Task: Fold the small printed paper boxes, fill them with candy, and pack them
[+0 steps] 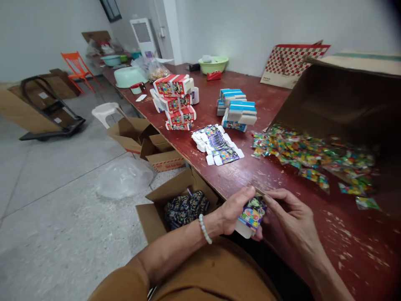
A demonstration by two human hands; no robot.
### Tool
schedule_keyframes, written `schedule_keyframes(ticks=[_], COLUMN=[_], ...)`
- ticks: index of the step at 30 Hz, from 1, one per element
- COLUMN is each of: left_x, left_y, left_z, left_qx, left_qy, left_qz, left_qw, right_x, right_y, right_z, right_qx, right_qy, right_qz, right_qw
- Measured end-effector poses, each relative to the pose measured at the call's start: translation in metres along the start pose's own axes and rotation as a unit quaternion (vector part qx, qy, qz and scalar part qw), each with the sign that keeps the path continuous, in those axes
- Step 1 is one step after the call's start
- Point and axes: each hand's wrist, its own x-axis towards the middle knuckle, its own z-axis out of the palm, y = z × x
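Observation:
A small dark printed candy box [252, 212] is held over the table's near edge, its white flap open at the lower end. My left hand [232, 209] is wrapped round the box, thumb along the top. My right hand [291, 211] is closed at the box's far end, with thumb and fingers on the edge there; the exact grip is partly hidden. Just beyond lies a fanned stack of flat purple printed cartons [221, 144]. To the right, many small clear bags of colourful candy [313, 152] spill from a large tipped carton [328, 96].
Bundled red boxes [177, 102] and blue boxes [238, 110] stand on the red table [338, 242]. Beside it on the floor, an open carton [175, 184] holds dark printed packs [186, 209]. More cartons [164, 152], a white stool [108, 112] and a hand truck [52, 108] are at left.

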Motion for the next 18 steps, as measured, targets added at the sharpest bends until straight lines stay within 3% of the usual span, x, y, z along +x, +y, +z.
schedule_keyframes(ticks=[2, 6, 9, 13, 18], left_x=[-0.001, -0.002, -0.002, -0.002, 0.001], left_y=[0.003, 0.009, 0.014, 0.016, 0.014], left_z=[0.001, 0.005, 0.011, 0.017, 0.017], left_qx=[0.013, 0.081, 0.128, 0.144, 0.172], left_qy=[0.033, 0.087, 0.093, 0.086, 0.083], left_qz=[-0.035, 0.009, 0.048, 0.035, 0.051], left_qw=[0.999, 0.993, 0.986, 0.985, 0.98], right_x=[0.0, 0.012, 0.023, 0.025, 0.02], right_y=[-0.007, -0.014, -0.015, -0.017, -0.013], right_z=[0.004, 0.001, -0.01, -0.022, -0.025], right_qx=[-0.024, -0.047, -0.08, -0.142, -0.078], right_qy=[-0.023, -0.063, -0.12, -0.162, -0.196], right_qz=[0.001, 0.022, 0.017, -0.07, -0.014], right_qw=[0.999, 0.997, 0.989, 0.974, 0.977])
